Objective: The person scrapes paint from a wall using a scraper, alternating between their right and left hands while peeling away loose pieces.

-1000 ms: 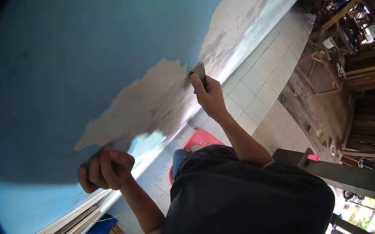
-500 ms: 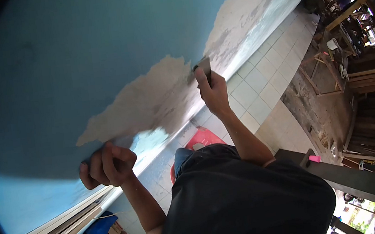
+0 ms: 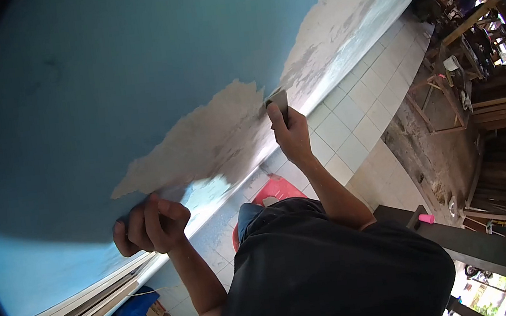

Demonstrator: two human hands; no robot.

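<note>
A blue wall (image 3: 130,66) fills the upper left, with a bare whitish patch (image 3: 200,133) where the paint is off. My right hand (image 3: 290,132) grips a flat scraper (image 3: 279,99), its blade at the wall by the patch's right part. Lower on the left, my left hand (image 3: 151,224) is closed, its curled fingers near the wall below the patch's left end. Whether it holds anything is hidden.
Below me stands a red plastic seat (image 3: 275,190) on the tiled floor (image 3: 349,122). A pink cup (image 3: 426,219) rests on a dark ledge (image 3: 481,241). Wooden frames (image 3: 440,105) are at the right. A blue bag (image 3: 137,315) and cardboard boxes lie at the lower left.
The scraper and my right hand have moved slightly down in view. The wall patch and my left hand have shifted slightly right and down, with the view itself moving a little.
</note>
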